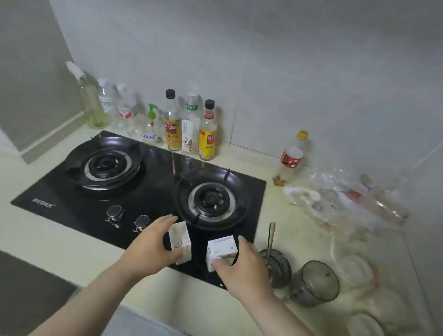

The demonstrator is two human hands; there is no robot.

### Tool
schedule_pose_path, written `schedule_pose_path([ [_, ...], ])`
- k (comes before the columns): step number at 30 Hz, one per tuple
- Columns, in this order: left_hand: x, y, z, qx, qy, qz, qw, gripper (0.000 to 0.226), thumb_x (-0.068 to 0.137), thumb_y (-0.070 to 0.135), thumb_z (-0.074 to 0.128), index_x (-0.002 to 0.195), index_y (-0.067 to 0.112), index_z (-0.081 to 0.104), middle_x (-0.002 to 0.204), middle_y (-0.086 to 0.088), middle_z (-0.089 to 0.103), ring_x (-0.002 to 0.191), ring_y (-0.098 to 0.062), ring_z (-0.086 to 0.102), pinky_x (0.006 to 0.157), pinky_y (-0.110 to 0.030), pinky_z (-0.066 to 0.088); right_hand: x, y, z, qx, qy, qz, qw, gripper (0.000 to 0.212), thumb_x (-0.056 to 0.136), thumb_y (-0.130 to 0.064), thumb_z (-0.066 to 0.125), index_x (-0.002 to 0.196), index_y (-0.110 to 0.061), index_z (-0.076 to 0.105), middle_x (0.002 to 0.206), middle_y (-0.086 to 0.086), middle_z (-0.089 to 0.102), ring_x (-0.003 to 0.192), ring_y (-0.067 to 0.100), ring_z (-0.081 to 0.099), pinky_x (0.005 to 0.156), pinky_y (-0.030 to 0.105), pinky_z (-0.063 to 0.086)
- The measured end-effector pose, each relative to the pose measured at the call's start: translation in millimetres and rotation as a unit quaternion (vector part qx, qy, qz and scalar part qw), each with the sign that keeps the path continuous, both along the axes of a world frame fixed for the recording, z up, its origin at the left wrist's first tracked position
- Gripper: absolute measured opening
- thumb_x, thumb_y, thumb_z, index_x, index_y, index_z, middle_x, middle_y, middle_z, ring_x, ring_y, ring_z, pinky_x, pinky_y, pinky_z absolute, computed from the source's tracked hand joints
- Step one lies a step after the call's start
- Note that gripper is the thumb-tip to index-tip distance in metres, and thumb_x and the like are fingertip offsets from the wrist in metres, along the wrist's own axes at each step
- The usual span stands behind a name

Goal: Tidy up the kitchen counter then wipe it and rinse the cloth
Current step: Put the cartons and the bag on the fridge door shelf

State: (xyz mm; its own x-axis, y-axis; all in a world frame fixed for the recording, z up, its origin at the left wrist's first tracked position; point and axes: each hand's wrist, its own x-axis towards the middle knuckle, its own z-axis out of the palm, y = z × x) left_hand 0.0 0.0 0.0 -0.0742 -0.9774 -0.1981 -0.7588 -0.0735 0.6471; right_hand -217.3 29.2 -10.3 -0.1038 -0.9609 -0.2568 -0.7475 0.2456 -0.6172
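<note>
Two small white cartons sit at the front edge of the black gas hob. My left hand grips the left carton, fingers over its top and thumb at its lower side. My right hand grips the right carton, which has green print. The pale counter runs around the hob. No cloth is in view.
Several bottles line the back wall behind the hob; a yellow-capped bottle stands to the right. Crumpled clear plastic bags lie at right. Two dark glass cups, one holding a spoon, and clear containers stand near the front right.
</note>
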Motion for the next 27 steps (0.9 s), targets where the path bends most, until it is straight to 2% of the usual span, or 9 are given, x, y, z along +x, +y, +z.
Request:
schedule_pose_path([
  [4, 1.8, -12.2, -10.8, -0.01, -0.019, -0.07, 0.997, 0.09, 0.068, 0.037, 0.083, 0.143, 0.019, 0.038, 0.136, 0.012, 0.044, 0.128, -0.008, 0.043, 0.097, -0.013, 0.033, 11.3, -4.5, -14.0, 0.018, 0.038, -0.037, 0.998, 0.07, 0.074, -0.056, 0.068, 0.13, -0.02, 0.048, 0.125, -0.005, 0.055, 0.117, 0.019, 0.054, 0.078, 0.027, 0.04],
  [6, 1.4, -14.7, -19.1, -0.024, -0.014, -0.076, 0.997, 0.086, 0.067, 0.034, 0.084, 0.139, 0.017, 0.04, 0.124, 0.016, 0.041, 0.123, -0.008, 0.044, 0.092, -0.009, 0.031, 20.0, -4.8, -21.7, 0.02, 0.027, -0.069, 0.997, 0.069, 0.069, -0.06, 0.069, 0.124, -0.023, 0.048, 0.119, -0.007, 0.054, 0.113, 0.017, 0.056, 0.078, 0.03, 0.047],
  [10, 5.9, -23.5, -35.2, -0.023, -0.003, -0.05, 0.998, 0.092, 0.067, 0.041, 0.084, 0.141, 0.014, 0.037, 0.135, 0.004, 0.042, 0.127, -0.013, 0.044, 0.099, -0.02, 0.038, 32.7, -6.3, -29.7, 0.001, 0.039, -0.121, 0.992, 0.069, 0.067, -0.057, 0.073, 0.121, -0.023, 0.046, 0.116, -0.007, 0.053, 0.11, 0.017, 0.056, 0.075, 0.028, 0.044],
  [14, 9.1, -32.1, -42.7, 0.002, 0.028, -0.038, 0.999, 0.067, 0.062, 0.046, 0.085, 0.115, 0.025, 0.05, 0.108, 0.011, 0.047, 0.1, -0.009, 0.053, 0.082, -0.027, 0.049, 42.4, -7.6, -38.2, -0.009, 0.027, -0.165, 0.986, 0.073, 0.069, -0.05, 0.077, 0.127, -0.022, 0.043, 0.121, -0.006, 0.052, 0.113, 0.017, 0.056, 0.082, 0.027, 0.047],
  [18, 12.6, -40.2, -43.3, 0.048, 0.03, -0.049, 0.997, 0.058, 0.057, 0.053, 0.082, 0.099, 0.029, 0.05, 0.096, 0.008, 0.055, 0.084, -0.007, 0.059, 0.066, -0.026, 0.049, 45.5, -9.5, -39.1, 0.001, 0.005, -0.186, 0.983, 0.067, 0.071, -0.047, 0.078, 0.124, -0.023, 0.043, 0.118, -0.007, 0.056, 0.11, 0.015, 0.059, 0.084, 0.029, 0.05],
  [21, 12.8, -43.6, -34.5, 0.078, 0.052, -0.053, 0.994, 0.05, 0.059, 0.041, 0.084, 0.094, 0.029, 0.05, 0.088, 0.005, 0.062, 0.076, -0.007, 0.063, 0.062, -0.025, 0.05, 42.8, -11.4, -34.9, 0.016, -0.024, -0.188, 0.982, 0.052, 0.071, -0.04, 0.076, 0.112, -0.025, 0.046, 0.108, -0.009, 0.062, 0.098, 0.012, 0.062, 0.077, 0.027, 0.052],
  [24, 15.7, -47.1, -25.3, 0.073, 0.094, -0.056, 0.991, 0.044, 0.06, 0.027, 0.085, 0.091, 0.029, 0.054, 0.085, 0.005, 0.066, 0.078, -0.006, 0.064, 0.069, -0.028, 0.054, 37.3, -8.9, -20.6, 0.006, -0.071, -0.188, 0.98, 0.036, 0.071, -0.025, 0.074, 0.098, -0.03, 0.05, 0.099, -0.012, 0.062, 0.085, -0.003, 0.06, 0.067, 0.014, 0.048],
  [26, 19.5, -51.6, -17.1, 0.072, 0.13, -0.055, 0.987, 0.047, 0.061, 0.019, 0.086, 0.094, 0.033, 0.056, 0.092, 0.004, 0.066, 0.086, -0.006, 0.064, 0.074, -0.026, 0.054, 32.4, -6.6, -7.7, -0.005, -0.11, -0.191, 0.975, 0.035, 0.072, -0.016, 0.071, 0.096, -0.033, 0.052, 0.097, -0.012, 0.065, 0.087, -0.006, 0.06, 0.071, 0.01, 0.048],
  [27, 21.3, -54.2, -12.1, 0.072, 0.147, -0.055, 0.985, 0.05, 0.062, 0.014, 0.087, 0.096, 0.034, 0.056, 0.094, 0.005, 0.067, 0.089, -0.005, 0.064, 0.073, -0.023, 0.053, 30.3, -5.1, -0.8, -0.008, -0.131, -0.193, 0.972, 0.039, 0.073, -0.014, 0.071, 0.098, -0.037, 0.051, 0.1, -0.014, 0.066, 0.093, -0.006, 0.06, 0.08, 0.011, 0.048],
])
